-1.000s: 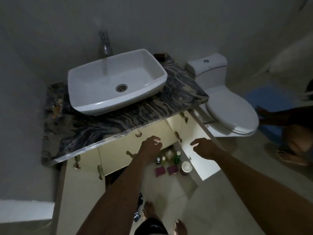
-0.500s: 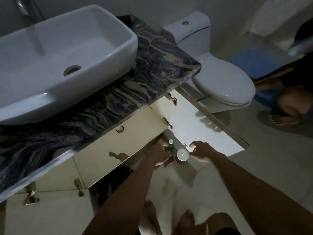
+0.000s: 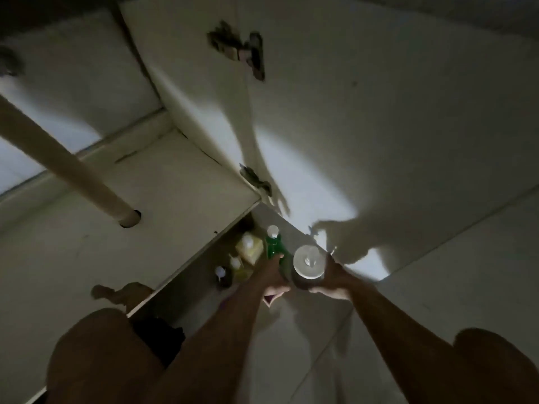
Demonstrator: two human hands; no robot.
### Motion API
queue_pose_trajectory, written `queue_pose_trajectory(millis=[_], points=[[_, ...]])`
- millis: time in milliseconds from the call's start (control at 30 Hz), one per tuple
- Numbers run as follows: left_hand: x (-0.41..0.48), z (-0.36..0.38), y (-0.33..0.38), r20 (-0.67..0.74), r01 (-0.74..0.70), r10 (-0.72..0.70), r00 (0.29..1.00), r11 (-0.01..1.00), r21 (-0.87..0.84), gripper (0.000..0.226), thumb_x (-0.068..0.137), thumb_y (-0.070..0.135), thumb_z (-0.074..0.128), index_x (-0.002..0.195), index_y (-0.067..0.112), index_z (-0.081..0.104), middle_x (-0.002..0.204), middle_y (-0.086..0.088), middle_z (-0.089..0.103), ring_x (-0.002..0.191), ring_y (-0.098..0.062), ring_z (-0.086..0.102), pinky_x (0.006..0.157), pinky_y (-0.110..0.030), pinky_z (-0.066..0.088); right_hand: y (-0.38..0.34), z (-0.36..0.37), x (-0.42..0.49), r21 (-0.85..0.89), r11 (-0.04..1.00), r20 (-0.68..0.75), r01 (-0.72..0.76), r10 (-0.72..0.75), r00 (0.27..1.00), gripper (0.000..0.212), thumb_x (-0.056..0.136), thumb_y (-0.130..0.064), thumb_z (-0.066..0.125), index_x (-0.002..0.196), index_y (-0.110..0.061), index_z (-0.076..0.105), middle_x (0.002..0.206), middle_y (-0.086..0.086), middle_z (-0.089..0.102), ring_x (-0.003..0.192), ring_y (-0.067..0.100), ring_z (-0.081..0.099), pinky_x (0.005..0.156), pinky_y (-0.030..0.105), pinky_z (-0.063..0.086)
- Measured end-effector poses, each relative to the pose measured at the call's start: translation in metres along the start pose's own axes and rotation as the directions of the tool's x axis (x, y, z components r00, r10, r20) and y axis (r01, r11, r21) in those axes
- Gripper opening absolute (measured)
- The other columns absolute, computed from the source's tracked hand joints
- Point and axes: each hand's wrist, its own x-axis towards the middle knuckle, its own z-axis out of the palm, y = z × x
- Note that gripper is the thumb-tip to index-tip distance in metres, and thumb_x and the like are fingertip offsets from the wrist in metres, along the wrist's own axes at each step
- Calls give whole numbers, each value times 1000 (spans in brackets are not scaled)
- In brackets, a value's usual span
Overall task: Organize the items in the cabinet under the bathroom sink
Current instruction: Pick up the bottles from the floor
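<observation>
Right hand closes its grip round a white-lidded jar at the near right of the open cabinet. The left hand touches the green bottle just left of the jar, but in the dim light it cannot be told whether it grasps anything. Farther left stand a yellow bottle and small bottles. A second ago the person stood above with empty hands. Now they crouch, and the sorting appears to be starting.
</observation>
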Motion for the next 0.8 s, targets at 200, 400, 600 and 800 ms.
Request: queue_pose_trajectory(millis=[200,400,600,800], points=[[62,65,-28,-11,-222,223,975,963,-154,102,73,2,82,153,21,20,140,2,49,114,-12,54,79,-11,49,22,46,52,110,982,-308,155,-115,945,118,63,-52,81,153,-31,7,141,9,44,121,31,54,96,44,51],[79,95,-43,-84,-217,205,975,810,-544,29,102,4,46,113,26,61,100,-9,64,80,-20,63,74,-39,60,22,51,40,138,974,-362,179,-119,925,99,61,-48,87,140,-33,30,125,-3,56,112,22,59,80,28,43],[58,66,-62,-49,-191,190,981,866,-462,95,59,5,93,131,29,36,116,19,58,101,12,57,80,-11,51,-18,20,-4,-63,978,-281,197,-206,937,93,57,-52,84,135,-34,37,118,-7,62,111,21,60,84,30,49],[34,-23,-54,-1,-300,308,951,928,-221,119,49,46,97,148,39,31,139,22,52,128,-5,51,104,-34,48,-87,-34,-36,-211,916,-178,340,-378,908,82,55,-60,87,125,-33,56,115,-14,64,100,10,60,81,26,49]])
